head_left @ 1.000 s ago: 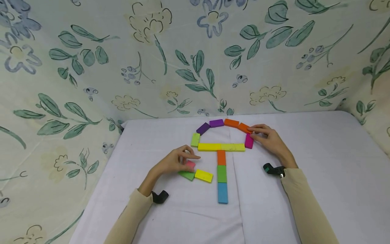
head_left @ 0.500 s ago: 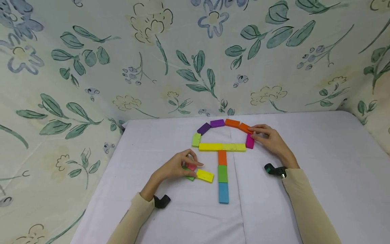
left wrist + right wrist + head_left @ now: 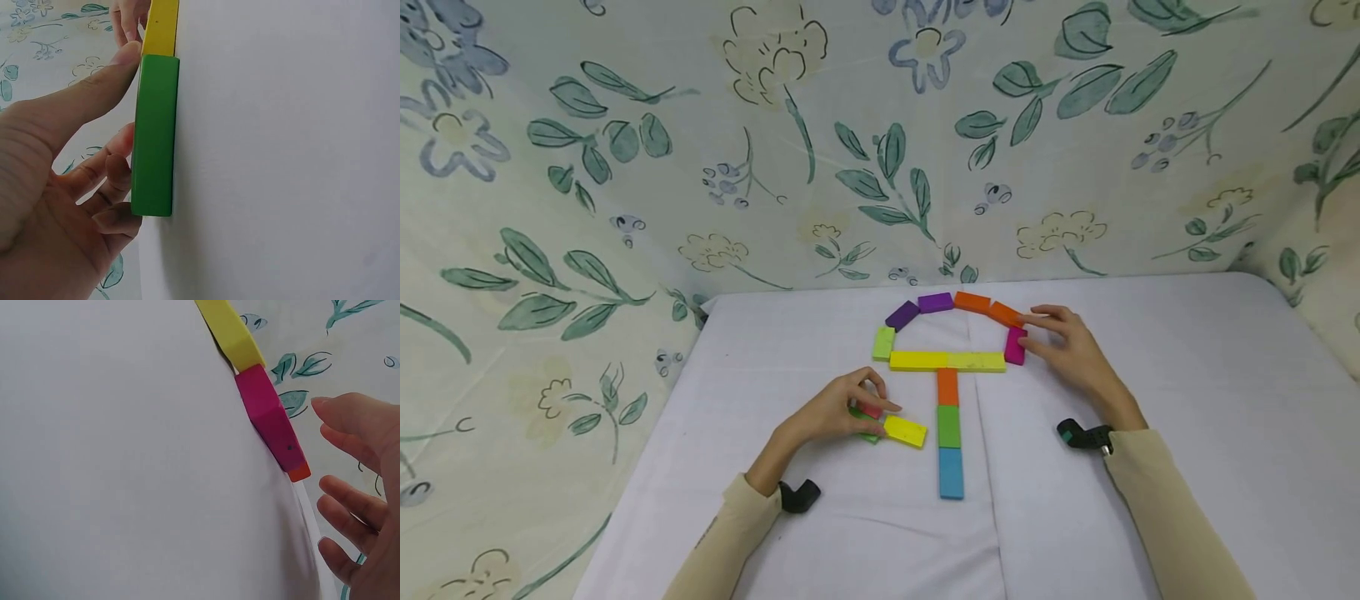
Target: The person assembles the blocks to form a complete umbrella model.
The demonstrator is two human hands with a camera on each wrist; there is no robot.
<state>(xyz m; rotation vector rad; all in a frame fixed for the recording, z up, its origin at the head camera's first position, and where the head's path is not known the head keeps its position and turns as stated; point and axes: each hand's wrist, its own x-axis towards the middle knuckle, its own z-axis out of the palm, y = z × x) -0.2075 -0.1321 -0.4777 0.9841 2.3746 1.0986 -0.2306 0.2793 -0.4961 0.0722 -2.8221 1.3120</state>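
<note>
My left hand [image 3: 838,408] reaches over loose blocks, a pink block [image 3: 871,409] and a green block [image 3: 155,137], partly covering both. In the left wrist view its thumb lies at the green block's end, beside a yellow block [image 3: 906,432], with the other fingers behind the green one. My right hand [image 3: 1075,354] is beside the arch's right side, fingers spread. Nearest its fingertips are a magenta block [image 3: 1015,346] and an orange block [image 3: 1006,314]. The right wrist view shows a gap between that hand and the magenta block [image 3: 270,419].
Purple, orange and lime blocks [image 3: 883,343] continue the arch above a yellow bar [image 3: 917,362]. A stem of orange, green and blue blocks [image 3: 951,473] runs down from it. White cloth [image 3: 1187,417] covers the table; a floral curtain [image 3: 880,167] hangs behind.
My left hand has shifted slightly right over the pink and green blocks, then stayed there. My right hand has drawn back a little from the orange and magenta blocks, its fingers spreading.
</note>
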